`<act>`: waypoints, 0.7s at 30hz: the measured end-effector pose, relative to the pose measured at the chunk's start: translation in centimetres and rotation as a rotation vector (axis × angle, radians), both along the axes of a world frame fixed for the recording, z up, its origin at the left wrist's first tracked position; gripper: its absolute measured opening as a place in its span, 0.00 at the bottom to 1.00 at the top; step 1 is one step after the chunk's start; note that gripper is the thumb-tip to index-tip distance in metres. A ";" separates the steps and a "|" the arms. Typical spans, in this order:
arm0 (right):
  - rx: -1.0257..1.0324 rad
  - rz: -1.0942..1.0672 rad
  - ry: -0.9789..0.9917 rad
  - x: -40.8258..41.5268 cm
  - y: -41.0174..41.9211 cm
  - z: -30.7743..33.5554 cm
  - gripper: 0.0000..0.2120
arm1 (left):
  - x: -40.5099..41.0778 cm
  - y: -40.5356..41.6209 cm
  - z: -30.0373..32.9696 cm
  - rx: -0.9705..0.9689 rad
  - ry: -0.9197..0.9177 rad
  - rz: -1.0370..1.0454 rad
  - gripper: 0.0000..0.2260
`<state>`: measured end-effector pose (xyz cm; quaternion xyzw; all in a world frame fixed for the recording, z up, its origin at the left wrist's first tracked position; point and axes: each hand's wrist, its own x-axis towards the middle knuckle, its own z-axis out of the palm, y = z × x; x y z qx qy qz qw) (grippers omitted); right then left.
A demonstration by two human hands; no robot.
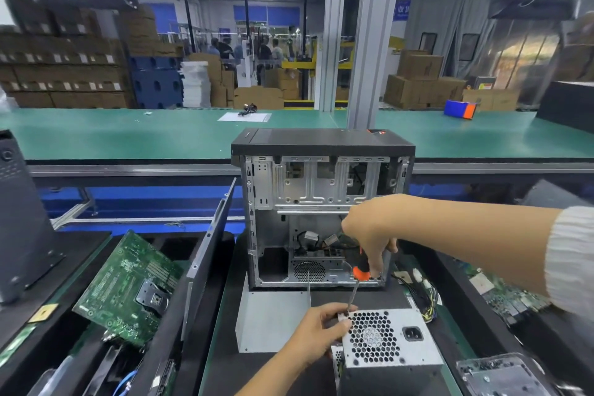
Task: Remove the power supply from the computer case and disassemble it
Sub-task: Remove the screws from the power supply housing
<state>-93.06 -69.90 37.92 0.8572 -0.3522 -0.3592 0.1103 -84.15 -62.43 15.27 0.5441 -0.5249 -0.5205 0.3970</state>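
Note:
The grey power supply (390, 342) stands on the mat in front of the open computer case (316, 202), its perforated fan face and black socket turned up. My left hand (316, 336) grips its upper left corner. My right hand (369, 231) holds a black and orange screwdriver (360, 270) from above, with the shaft slanting down to that same corner beside my left fingers. The case stands upright and open toward me, with loose cables lying inside near its bottom. The power supply's yellow and black wire bundle (424, 296) trails to the right.
A green motherboard (128, 289) leans in a black bin at the left, next to a case side panel (209, 251). A grey metal plate (273, 318) lies under the case's front. More circuit boards (508, 296) fill a tray at the right. A green conveyor (128, 135) runs behind.

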 end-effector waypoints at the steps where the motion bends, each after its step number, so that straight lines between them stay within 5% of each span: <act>1: 0.063 -0.076 -0.019 -0.1 -0.3 0.0 0.22 | 0.0 0.0 0.0 0.000 0.000 0.001 0.12; 5: 0.079 -0.131 -0.052 -0.4 -1.0 -0.5 0.25 | 0.0 -0.1 0.0 0.000 -0.006 0.009 0.12; 10: -0.305 0.347 -0.007 -1.0 -0.3 -2.7 0.17 | 0.1 -0.3 -0.4 0.007 0.025 -0.001 0.11; 14: -0.356 0.601 -0.111 -0.9 0.6 -3.2 0.17 | 0.1 -0.5 -0.6 0.009 0.027 -0.001 0.11; 21: -0.293 0.203 -0.042 -0.2 -0.3 -0.6 0.29 | -0.3 0.0 -0.5 0.009 0.041 -0.006 0.12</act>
